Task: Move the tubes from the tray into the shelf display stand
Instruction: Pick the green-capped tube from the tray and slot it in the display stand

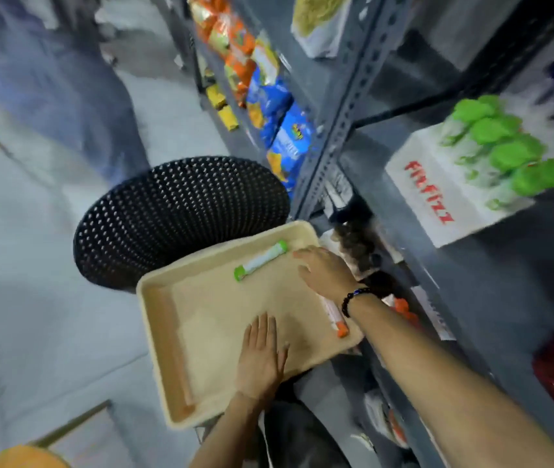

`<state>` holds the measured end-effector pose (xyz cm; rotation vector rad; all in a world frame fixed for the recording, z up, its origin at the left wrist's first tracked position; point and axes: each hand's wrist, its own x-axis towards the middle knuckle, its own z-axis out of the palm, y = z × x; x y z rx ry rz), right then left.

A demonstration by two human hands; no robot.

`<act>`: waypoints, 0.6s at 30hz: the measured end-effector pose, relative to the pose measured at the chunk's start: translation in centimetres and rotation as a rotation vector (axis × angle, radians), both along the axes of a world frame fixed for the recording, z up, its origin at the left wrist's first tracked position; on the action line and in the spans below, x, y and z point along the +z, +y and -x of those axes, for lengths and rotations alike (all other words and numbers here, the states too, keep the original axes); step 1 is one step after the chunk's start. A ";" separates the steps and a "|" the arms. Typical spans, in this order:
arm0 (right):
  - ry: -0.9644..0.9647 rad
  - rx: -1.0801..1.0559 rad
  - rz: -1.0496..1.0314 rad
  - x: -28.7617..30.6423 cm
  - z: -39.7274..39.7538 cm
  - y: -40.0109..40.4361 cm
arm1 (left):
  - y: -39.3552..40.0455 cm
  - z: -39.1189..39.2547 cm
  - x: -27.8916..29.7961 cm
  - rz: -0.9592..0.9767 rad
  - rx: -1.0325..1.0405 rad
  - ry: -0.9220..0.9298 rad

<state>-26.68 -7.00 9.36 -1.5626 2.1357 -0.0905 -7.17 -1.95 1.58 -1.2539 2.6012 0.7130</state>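
The left hand [262,358] lies flat and empty on the tray [174,352]. The right hand [324,271], fingers spread, reaches toward the green-capped tube [260,261]; an orange-capped tube [336,317] lies at the tray's edge. The tray seems, through blur, perched on a black stool [181,214]; a nudge could tip it.

Tray [181,336] sits on stool [181,217], just left of shelf [346,106]. Two tubes in tray: one [261,261] at far end, other [336,319] at rt edge under rt arm. Both hands over tray: L hand [262,356] near side, R hand [326,271] far rt. Stand [454,194] on shelf, up rt.
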 end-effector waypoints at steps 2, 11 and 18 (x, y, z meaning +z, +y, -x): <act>0.011 0.032 -0.038 -2.6 -0.3 -1.4 | 0.7 0.2 -1.4 -0.034 0.072 -0.017; 0.085 0.136 -0.054 -10.0 1.1 -6.1 | 1.7 0.2 -3.8 -0.036 0.169 -0.017; 0.241 0.192 -0.033 -11.4 0.9 -6.5 | 1.7 0.2 -3.5 -0.074 0.173 -0.050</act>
